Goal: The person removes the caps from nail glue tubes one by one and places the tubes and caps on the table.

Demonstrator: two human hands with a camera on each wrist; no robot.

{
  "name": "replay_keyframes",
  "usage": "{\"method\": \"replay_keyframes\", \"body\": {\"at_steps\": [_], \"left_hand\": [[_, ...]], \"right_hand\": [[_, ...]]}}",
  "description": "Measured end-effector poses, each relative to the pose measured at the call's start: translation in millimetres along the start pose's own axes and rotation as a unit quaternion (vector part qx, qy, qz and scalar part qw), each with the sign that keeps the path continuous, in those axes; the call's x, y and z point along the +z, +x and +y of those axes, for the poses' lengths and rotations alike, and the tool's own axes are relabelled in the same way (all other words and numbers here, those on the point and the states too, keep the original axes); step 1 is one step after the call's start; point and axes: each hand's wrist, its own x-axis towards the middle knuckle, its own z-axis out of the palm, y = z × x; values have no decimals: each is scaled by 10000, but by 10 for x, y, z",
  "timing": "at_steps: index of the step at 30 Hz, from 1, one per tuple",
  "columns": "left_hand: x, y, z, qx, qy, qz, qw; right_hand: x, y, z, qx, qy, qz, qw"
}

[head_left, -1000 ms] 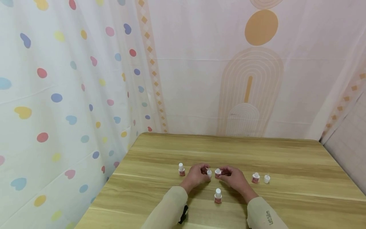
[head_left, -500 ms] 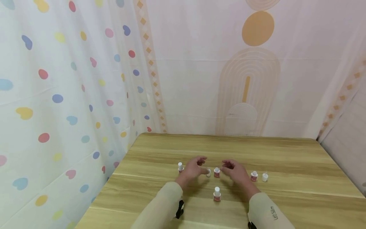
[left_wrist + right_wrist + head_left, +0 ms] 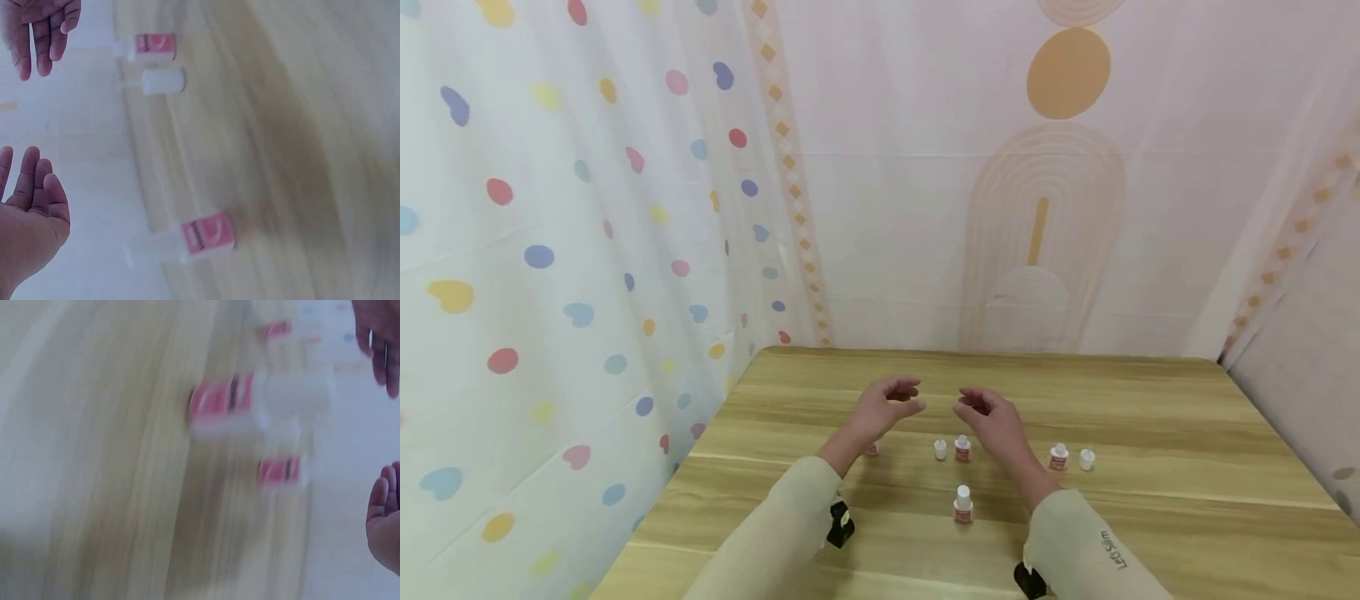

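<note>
Both hands hover apart over the table, fingers loosely bent and holding nothing. My left hand (image 3: pixel 883 410) is above and partly hides a small red-labelled bottle (image 3: pixel 872 448) at the left. Nearest my right hand (image 3: pixel 994 422) stands an uncapped white bottle with a red label (image 3: pixel 962 450); its white cap (image 3: pixel 940 451) sits beside it on the left. In the left wrist view a thin stem sticks out of the cap (image 3: pixel 164 81). Closer to the person, a capped bottle (image 3: pixel 963 505) stands upright, blurred in the right wrist view as a large bottle (image 3: pixel 225 403).
On the right, another uncapped bottle (image 3: pixel 1058 457) stands with a white cap (image 3: pixel 1087 460) next to it. The wooden table (image 3: pixel 820 383) ends at the back against a patterned curtain (image 3: pixel 887 208); a dotted curtain (image 3: pixel 580 250) hangs at the left.
The left hand has let go of the cap and the right hand of the middle bottle. Both hands have risen and moved away from the person, leaving cap and bottle standing.
</note>
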Motion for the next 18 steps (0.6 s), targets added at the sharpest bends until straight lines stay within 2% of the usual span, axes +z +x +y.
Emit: {"method": "replay_keyframes", "body": {"at_steps": [6,12,18], "left_hand": [[-211,-42,54,58,31,237,9997],[-398,-98,2,46,94,291,9995],[-569,-134,-110,-84,167,375,9991]], "right_hand": [[284,-99,-193,-175,524,76,9984],[646,-216,-346,-23,1096,-72,9939],[982,-308,-358,46,1209,-92,9926]]}}
